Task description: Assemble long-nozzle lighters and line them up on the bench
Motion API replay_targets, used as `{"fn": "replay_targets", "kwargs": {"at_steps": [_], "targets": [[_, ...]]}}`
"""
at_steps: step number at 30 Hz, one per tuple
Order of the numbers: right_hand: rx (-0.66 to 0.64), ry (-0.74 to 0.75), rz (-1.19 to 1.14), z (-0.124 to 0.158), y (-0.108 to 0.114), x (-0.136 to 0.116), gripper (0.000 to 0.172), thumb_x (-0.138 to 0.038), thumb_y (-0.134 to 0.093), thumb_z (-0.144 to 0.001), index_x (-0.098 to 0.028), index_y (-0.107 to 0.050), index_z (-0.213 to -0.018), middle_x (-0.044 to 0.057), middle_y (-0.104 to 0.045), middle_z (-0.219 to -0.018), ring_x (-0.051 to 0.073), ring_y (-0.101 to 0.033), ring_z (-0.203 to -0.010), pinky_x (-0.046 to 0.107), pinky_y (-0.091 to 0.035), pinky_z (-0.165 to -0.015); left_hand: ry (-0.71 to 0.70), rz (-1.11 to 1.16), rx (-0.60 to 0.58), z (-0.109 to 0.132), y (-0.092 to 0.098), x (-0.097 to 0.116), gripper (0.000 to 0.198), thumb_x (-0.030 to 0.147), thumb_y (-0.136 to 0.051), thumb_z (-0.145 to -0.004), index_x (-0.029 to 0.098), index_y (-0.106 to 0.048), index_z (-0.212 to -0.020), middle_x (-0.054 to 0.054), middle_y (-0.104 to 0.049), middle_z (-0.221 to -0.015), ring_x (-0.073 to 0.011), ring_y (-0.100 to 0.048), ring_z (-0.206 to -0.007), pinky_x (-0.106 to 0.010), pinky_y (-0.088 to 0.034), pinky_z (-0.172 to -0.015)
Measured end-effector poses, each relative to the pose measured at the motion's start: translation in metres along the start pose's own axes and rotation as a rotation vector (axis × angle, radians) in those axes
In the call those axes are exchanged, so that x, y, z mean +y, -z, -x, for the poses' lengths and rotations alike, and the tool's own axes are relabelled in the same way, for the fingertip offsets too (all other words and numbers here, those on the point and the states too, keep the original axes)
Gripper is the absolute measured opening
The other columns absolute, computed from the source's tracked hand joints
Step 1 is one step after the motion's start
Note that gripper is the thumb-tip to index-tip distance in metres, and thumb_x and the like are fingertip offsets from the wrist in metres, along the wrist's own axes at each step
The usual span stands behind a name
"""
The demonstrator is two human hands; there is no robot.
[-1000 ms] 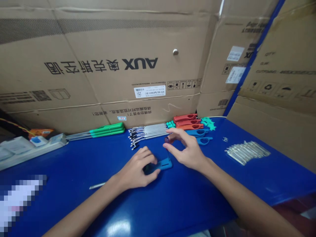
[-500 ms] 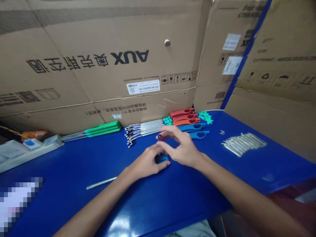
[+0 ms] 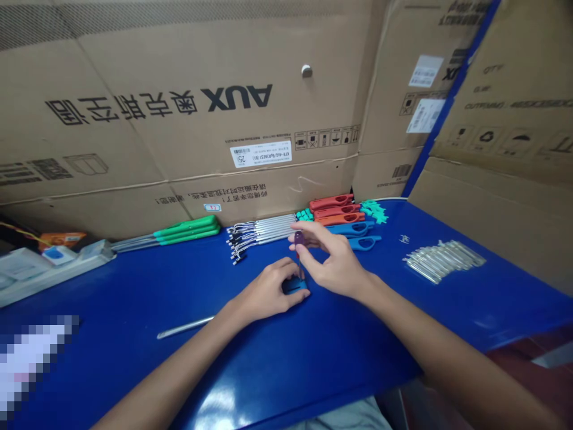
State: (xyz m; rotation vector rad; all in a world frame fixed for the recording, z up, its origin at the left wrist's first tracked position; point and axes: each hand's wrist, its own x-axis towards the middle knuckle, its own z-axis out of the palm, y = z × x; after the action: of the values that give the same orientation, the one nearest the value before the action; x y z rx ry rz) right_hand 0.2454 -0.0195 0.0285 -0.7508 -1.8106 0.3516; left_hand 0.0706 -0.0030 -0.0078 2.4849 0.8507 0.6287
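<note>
A small blue part [image 3: 295,285] lies on the blue table [image 3: 250,370], and my left hand [image 3: 271,291] grips it between thumb and fingers. Above it, my right hand [image 3: 329,257] holds a screwdriver [image 3: 299,240] with a dark purple handle between thumb and fingers. The screwdriver stands nearly upright, its thin shaft reaching down to the blue part. Its tip is too small to make out. A long silver strip [image 3: 185,327] lies by my left forearm.
Along the cardboard wall [image 3: 179,54] lie green-handled tools [image 3: 188,230], silver rods with wires [image 3: 273,230], teal pieces [image 3: 375,211], and red [image 3: 331,202], orange and blue handles [image 3: 362,242]. Clear-wrapped pieces [image 3: 443,261] sit right; a power strip [image 3: 54,272] is left.
My right hand has tipped the screwdriver more upright, so its shaft now shows above the blue part. My left hand still grips the part. The view has shifted slightly.
</note>
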Motion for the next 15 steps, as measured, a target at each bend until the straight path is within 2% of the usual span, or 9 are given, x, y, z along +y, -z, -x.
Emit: {"fn": "replay_targets", "kwargs": {"at_steps": [6, 11, 15], "targets": [[0.012, 0.073, 0.120, -0.0014, -0.0002, -0.0021, 0.016, -0.018, -0.061, -0.084, -0.022, -0.066, -0.099, 0.005, -0.062, -0.097, 0.016, -0.062, -0.082, 0.032, -0.055, -0.075, -0.023, -0.005, 0.019, -0.0001, -0.0018, -0.0010, 0.019, 0.029, -0.067, -0.082, 0.019, -0.061, -0.097, -0.005, -0.064, -0.104, -0.0213, -0.062, -0.092, -0.034, -0.050, -0.083], [0.032, -0.011, -0.008, -0.0001, -0.0008, -0.0024, 0.031, -0.010, -0.055, -0.082, -0.021, -0.059, -0.111, 0.003, -0.067, -0.091, 0.015, -0.065, -0.080, 0.029, -0.056, -0.074, -0.014, -0.021, -0.005, -0.0002, -0.0011, -0.0010, 0.020, 0.029, -0.067, -0.083, 0.017, -0.062, -0.098, -0.006, -0.063, -0.100, -0.0220, -0.061, -0.092, -0.034, -0.050, -0.082], [0.032, 0.071, 0.084, -0.0007, -0.0006, -0.0030, 0.023, -0.013, -0.060, -0.079, -0.019, -0.061, -0.101, 0.004, -0.065, -0.090, 0.014, -0.062, -0.074, 0.030, -0.055, -0.070, -0.013, -0.019, 0.002, -0.0002, -0.0021, -0.0016, 0.019, 0.029, -0.067, -0.082, 0.018, -0.061, -0.096, -0.006, -0.064, -0.101, -0.0215, -0.062, -0.091, -0.034, -0.050, -0.083]]}}
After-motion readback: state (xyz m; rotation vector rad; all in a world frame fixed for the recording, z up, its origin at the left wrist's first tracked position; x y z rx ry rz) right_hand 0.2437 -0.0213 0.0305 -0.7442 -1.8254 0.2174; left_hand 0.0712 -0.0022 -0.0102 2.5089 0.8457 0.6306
